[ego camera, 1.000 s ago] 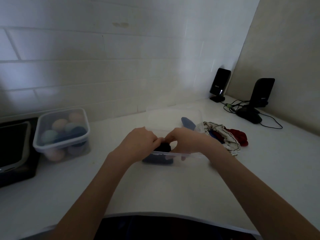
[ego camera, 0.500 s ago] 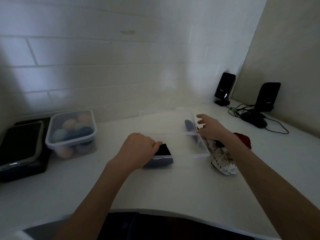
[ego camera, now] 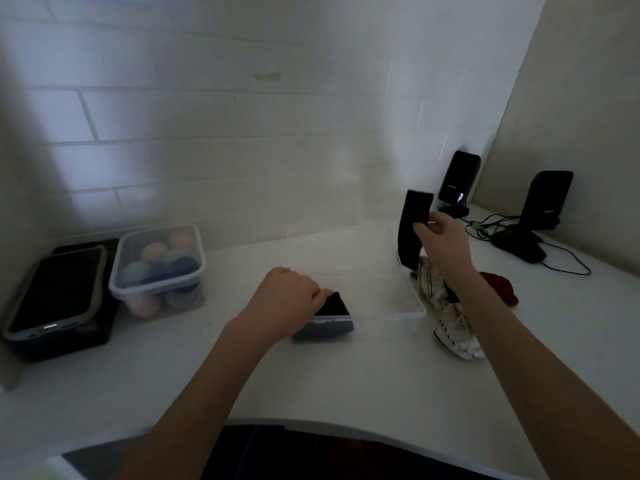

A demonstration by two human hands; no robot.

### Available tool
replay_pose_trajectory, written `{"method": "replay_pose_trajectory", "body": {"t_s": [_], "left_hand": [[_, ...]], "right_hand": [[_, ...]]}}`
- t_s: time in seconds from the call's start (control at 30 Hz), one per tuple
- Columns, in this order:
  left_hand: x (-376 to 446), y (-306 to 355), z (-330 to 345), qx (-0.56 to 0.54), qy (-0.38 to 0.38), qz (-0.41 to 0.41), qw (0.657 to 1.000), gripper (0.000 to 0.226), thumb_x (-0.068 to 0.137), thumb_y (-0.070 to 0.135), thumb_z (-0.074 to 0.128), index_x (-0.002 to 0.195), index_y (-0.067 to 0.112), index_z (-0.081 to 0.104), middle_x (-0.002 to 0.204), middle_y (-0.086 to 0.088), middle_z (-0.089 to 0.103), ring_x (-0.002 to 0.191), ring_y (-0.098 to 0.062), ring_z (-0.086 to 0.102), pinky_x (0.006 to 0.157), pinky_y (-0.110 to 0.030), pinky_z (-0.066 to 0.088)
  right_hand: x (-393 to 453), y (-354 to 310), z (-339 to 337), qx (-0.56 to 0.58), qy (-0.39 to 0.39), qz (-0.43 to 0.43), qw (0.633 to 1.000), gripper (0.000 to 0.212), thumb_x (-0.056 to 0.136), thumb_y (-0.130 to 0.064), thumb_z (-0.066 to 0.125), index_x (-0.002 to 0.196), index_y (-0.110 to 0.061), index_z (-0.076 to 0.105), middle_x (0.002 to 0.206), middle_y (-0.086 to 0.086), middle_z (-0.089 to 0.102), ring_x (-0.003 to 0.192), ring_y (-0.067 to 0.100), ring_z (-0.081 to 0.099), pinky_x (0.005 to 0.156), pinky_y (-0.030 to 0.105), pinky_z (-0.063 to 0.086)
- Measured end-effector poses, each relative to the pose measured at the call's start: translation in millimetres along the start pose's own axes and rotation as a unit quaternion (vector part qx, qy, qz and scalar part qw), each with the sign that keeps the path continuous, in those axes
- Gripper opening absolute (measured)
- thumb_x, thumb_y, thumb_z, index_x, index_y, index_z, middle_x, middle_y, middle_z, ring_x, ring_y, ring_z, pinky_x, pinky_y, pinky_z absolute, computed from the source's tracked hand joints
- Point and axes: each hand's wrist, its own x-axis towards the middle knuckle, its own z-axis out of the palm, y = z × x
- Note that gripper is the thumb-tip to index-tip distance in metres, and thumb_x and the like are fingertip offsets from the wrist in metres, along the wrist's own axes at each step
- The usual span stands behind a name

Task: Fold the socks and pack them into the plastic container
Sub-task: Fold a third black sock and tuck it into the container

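The left hand (ego camera: pixel 287 299) presses a folded dark sock (ego camera: pixel 330 304) into the clear plastic container (ego camera: pixel 408 308); the right hand (ego camera: pixel 441 242) pinches a long dark sock (ego camera: pixel 410 230) above its far right corner.

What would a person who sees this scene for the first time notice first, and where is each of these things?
The eye goes first to the dark sock that the right hand holds up, right of centre, above the far right corner of the clear plastic container. Next comes the left hand, resting on a folded dark sock at the container's near left corner. At the left stands a lidded tub of pastel balls.
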Motion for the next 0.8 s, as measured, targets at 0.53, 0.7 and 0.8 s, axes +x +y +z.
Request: {"method": "replay_pose_trajectory", "body": {"t_s": [0.53, 0.7, 0.8], "left_hand": [[36.9, 17.7, -14.1, -0.638, 0.073, -0.075, 0.763, 0.022, 0.087, 0.028, 0.064, 0.101, 0.013, 0.07, 0.094, -0.002, 0.074, 0.086, -0.01, 0.071, 0.079, -0.023, 0.056], [44.6, 8.7, -11.7, -0.644, 0.108, -0.104, 0.75, 0.011, 0.082, 0.015, 0.071, 0.089, 0.007, 0.071, 0.083, -0.008, 0.074, 0.074, -0.013, 0.072, 0.07, -0.023, 0.059], [49.4, 4.9, -9.6, -0.612, 0.125, -0.097, 0.775, 0.006, 0.078, 0.014, 0.074, 0.083, 0.014, 0.071, 0.079, -0.001, 0.074, 0.073, -0.011, 0.071, 0.075, -0.024, 0.057]], "right_hand": [[-51.4, -49.3, 16.2, 0.314, -0.269, 0.024, 0.91, 0.019, 0.096, -0.012, 0.048, 0.109, -0.007, 0.061, 0.101, 0.01, 0.068, 0.094, 0.018, 0.067, 0.075, 0.032, 0.059], [-45.4, -45.8, 18.9, 0.204, -0.269, -0.022, 0.941, 0.013, 0.089, -0.011, 0.061, 0.101, -0.013, 0.067, 0.097, 0.01, 0.069, 0.088, 0.02, 0.068, 0.077, 0.03, 0.059], [-41.4, -47.3, 21.4, 0.194, -0.254, -0.025, 0.947, 0.007, 0.088, -0.012, 0.063, 0.089, -0.018, 0.068, 0.077, -0.004, 0.069, 0.07, 0.009, 0.065, 0.065, 0.024, 0.056]]}}
